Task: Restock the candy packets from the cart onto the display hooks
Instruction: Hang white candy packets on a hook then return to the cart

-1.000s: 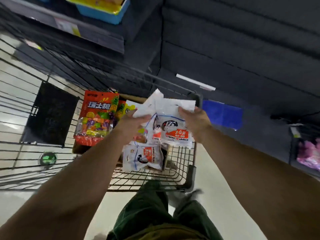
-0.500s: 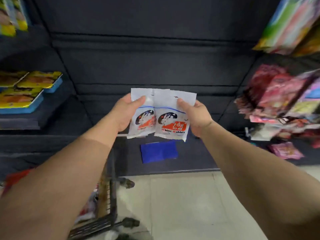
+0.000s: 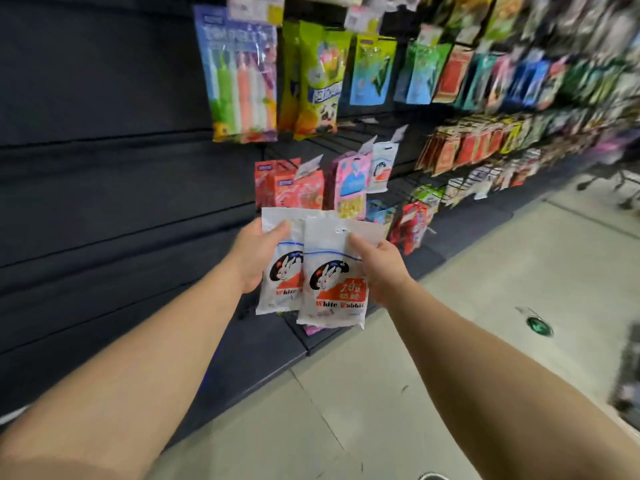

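In front of the shelves, my left hand (image 3: 256,252) grips one White Rabbit packet (image 3: 280,268) and my right hand (image 3: 384,268) pinches the front packet (image 3: 332,282). I should aim its punched hole at the hook with the matching hanging packet (image 3: 381,166), one packet at a time.

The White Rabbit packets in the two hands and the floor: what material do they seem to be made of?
White Rabbit packets: probably thin plastic film, white and slightly glossy; the surface wrinkles, the top edge is a flat seal with a punched hang hole.

Floor: apparently hard tile or polished stone, pale grey with a dull sheen; straight joint lines cross it.
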`<state>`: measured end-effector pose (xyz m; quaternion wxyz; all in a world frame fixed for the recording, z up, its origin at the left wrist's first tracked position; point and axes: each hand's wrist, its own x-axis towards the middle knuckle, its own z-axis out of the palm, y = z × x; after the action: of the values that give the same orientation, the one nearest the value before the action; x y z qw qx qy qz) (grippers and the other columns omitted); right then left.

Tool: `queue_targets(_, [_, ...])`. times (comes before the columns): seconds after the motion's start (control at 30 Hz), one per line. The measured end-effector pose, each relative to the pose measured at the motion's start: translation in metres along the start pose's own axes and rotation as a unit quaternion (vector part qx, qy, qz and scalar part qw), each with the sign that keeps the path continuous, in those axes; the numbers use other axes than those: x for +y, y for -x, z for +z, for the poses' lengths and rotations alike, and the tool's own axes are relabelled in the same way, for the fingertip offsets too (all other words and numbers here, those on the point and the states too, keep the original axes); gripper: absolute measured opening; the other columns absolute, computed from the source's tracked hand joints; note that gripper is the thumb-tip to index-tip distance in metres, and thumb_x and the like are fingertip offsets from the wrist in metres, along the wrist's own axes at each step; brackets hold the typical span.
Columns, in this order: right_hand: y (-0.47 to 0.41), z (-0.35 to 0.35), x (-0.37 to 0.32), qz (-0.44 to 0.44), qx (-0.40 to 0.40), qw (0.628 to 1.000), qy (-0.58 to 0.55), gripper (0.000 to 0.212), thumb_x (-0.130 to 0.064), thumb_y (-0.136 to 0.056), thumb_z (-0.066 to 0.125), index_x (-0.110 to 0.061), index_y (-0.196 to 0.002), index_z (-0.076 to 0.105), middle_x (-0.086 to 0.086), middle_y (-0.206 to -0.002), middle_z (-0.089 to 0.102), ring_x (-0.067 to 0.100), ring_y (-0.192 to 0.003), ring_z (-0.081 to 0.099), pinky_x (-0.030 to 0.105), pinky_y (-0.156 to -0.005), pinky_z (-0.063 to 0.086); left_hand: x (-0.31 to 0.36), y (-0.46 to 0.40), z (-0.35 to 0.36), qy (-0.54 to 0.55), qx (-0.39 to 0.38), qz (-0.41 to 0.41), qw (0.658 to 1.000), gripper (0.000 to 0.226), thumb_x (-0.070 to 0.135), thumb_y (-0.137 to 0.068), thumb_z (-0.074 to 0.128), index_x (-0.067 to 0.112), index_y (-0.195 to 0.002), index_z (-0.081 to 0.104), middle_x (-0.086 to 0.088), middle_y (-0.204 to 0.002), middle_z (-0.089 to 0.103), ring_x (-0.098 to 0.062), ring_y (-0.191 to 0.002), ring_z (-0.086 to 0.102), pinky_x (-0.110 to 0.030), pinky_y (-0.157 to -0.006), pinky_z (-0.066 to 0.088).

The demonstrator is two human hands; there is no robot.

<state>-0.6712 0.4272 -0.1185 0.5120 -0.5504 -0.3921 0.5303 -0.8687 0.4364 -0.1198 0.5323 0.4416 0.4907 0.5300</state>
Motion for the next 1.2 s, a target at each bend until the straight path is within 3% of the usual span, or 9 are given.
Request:
queue_targets(0.1, [-0.034,-0.027,-0.003,0.007,0.035,0.999,-0.005,0.017,-0.024,-0.095,0.065,-0.012,-0.106,0.066,0.012,-0.099,0.074,0.031,-0.085,0.073,0.045,-0.073,0.061,-0.007,-0.043,0.039,0.005,-0.023,0.011,1.000,0.016,0.020,-0.103,0.054,0.019,-0.112,0.066,-0.009,-0.116,0.072,-0.030,-0.108,0.069,-0.049,-0.095,0.054])
queue_targets(0.27, [-0.117,-0.063,-0.017,0.006,0.095,0.995,0.008,0.010,-0.025,-0.094,0.066,-0.018,-0.087,0.064,0.007,-0.088,0.073,0.030,-0.082,0.072,0.041,-0.072,0.060,-0.021,-0.134,0.081,0.004,-0.045,0.016,0.999,0.018,0.020,-0.102,0.054,0.013,-0.116,0.065,-0.013,-0.108,0.074,-0.033,-0.099,0.072,-0.049,-0.086,0.059])
queue_targets(0.4, [-0.192,-0.084,-0.034,0.014,0.126,0.991,0.040,0.012,-0.029,-0.093,0.066,-0.017,-0.090,0.066,0.007,-0.093,0.071,0.029,-0.086,0.070,0.041,-0.076,0.058,-0.023,-0.212,0.109,-0.008,-0.042,0.002,0.999,0.012,0.019,-0.101,0.057,0.019,-0.100,0.069,-0.011,-0.103,0.075,-0.034,-0.098,0.072,-0.049,-0.087,0.058])
queue_targets(0.5, [-0.244,-0.098,-0.049,0.004,0.153,0.987,0.050,0.028,-0.035,-0.090,0.067,-0.013,-0.106,0.068,0.011,-0.102,0.071,0.031,-0.092,0.070,0.050,-0.087,0.058,-0.022,-0.266,0.132,-0.015,-0.053,-0.007,0.998,0.011,0.020,-0.100,0.058,0.020,-0.103,0.069,-0.009,-0.101,0.076,-0.031,-0.093,0.074,-0.048,-0.085,0.059])
queue_targets(0.7, [-0.327,-0.132,-0.048,0.009,0.163,0.985,0.058,0.054,-0.054,-0.065,0.066,-0.017,-0.104,0.072,0.008,-0.105,0.072,0.031,-0.095,0.070,0.055,-0.087,0.057,-0.039,-0.336,0.176,-0.011,-0.031,-0.020,0.999,0.010,0.018,-0.099,0.059,0.019,-0.105,0.068,-0.007,-0.102,0.075,-0.021,-0.085,0.074,-0.031,-0.070,0.057])
queue_targets(0.83, [-0.384,-0.157,-0.051,0.023,0.127,0.990,0.058,0.019,-0.041,-0.085,0.066,-0.023,-0.086,0.067,0.009,-0.105,0.071,0.033,-0.098,0.068,0.055,-0.090,0.056,-0.051,-0.369,0.201,-0.023,-0.001,-0.032,0.999,0.011,0.020,-0.100,0.058,0.020,-0.102,0.069,-0.007,-0.101,0.076,-0.027,-0.092,0.074,-0.040,-0.078,0.059])
queue_targets(0.9, [-0.415,-0.170,-0.053,0.020,0.099,0.993,0.065,0.015,-0.037,-0.090,0.065,-0.025,-0.083,0.062,0.008,-0.104,0.070,0.031,-0.097,0.067,0.053,-0.090,0.056,-0.057,-0.383,0.211,-0.027,0.029,-0.033,0.999,0.011,0.021,-0.099,0.059,0.022,-0.102,0.070,-0.008,-0.103,0.076,-0.030,-0.094,0.074,-0.048,-0.087,0.058])
queue_targets(1.03, [-0.478,-0.194,-0.062,0.004,0.017,0.996,0.088,0.014,-0.030,-0.097,0.060,-0.017,-0.091,0.062,0.006,-0.093,0.068,0.018,-0.080,0.063,0.027,-0.071,0.059,-0.063,-0.401,0.237,-0.003,0.111,-0.041,0.993,0.013,0.022,-0.100,0.058,0.023,-0.108,0.068,-0.010,-0.099,0.077,-0.032,-0.089,0.075,-0.053,-0.085,0.058])
queue_targets(1.2, [-0.536,-0.215,-0.085,0.011,-0.076,0.992,0.099,0.014,-0.025,-0.097,0.061,-0.018,-0.086,0.065,0.009,-0.094,0.071,0.023,-0.080,0.067,0.038,-0.073,0.058,-0.064,-0.412,0.272,-0.005,0.191,-0.044,0.981,0.014,0.021,-0.098,0.061,0.019,-0.111,0.067,-0.013,-0.101,0.076,-0.034,-0.089,0.074,-0.057,-0.086,0.057])
